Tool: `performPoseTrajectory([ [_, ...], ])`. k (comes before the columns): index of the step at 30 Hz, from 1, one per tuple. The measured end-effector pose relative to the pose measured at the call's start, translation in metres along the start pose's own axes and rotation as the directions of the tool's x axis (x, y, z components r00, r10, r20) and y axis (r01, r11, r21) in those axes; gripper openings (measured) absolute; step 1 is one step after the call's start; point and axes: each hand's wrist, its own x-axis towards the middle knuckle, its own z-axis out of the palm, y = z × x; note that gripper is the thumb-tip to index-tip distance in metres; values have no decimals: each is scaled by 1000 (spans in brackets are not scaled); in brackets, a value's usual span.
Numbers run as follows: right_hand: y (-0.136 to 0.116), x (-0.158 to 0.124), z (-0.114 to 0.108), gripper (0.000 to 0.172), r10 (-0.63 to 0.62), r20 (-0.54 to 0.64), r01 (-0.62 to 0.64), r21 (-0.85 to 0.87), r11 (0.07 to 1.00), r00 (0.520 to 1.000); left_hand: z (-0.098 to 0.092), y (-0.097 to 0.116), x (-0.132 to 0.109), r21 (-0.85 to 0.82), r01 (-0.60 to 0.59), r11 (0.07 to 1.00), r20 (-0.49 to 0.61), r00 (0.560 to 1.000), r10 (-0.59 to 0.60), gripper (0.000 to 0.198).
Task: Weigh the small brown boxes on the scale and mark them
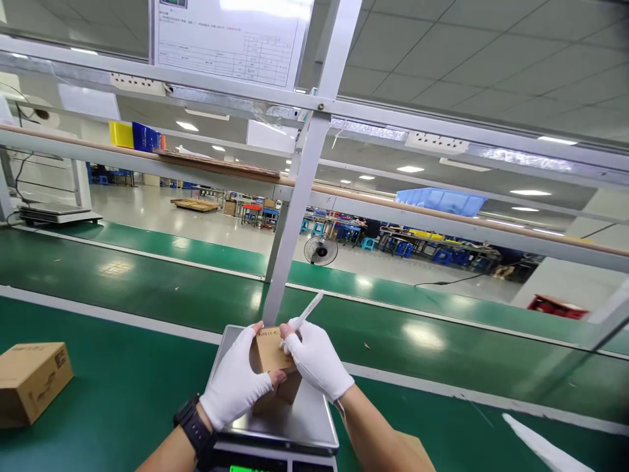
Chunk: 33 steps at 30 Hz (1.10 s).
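My left hand (236, 381), in a white glove with bare fingertips, grips a small brown cardboard box (270, 351) by its left side. Handwritten marks run along the top of the box. A white pen (311, 309) is pinched in my gloved right hand (315, 362), its lower end hidden by the fingers at the box's top face. Below the box lies the steel pan of a weighing scale (313, 419); whether the box rests on it I cannot tell. The scale's green display is partly cut off at the bottom edge.
Another cardboard box (34, 383) sits on the green bench at left. A conveyor belt (196, 298) runs behind the scale, with a metal post (295, 196) rising there. Part of a brown box (415, 449) shows beside my right forearm. White material (540, 446) lies at lower right.
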Motion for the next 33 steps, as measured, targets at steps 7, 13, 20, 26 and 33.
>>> performPoseTrajectory([
  [7,-2,2,3,36,23,-1,-23,-62,998,1000,-1,-4,0,-27,0,1000,-7,1000,-1,90],
  [13,0,2,4,36,20,-31,-23,-102,994,999,-1,-4,1,-6,2,1000,-7,1000,-2,91],
  [20,1,2,4,35,18,-31,-21,-95,995,999,-1,-1,1,7,21,1000,-2,1000,-21,91],
  [26,1,1,5,37,30,-58,-35,-82,996,998,-2,-4,1,20,1,1000,0,1000,-1,90],
  [33,4,2,5,34,35,-74,-42,-104,994,997,-2,-1,1,45,0,999,-2,1000,0,90],
])
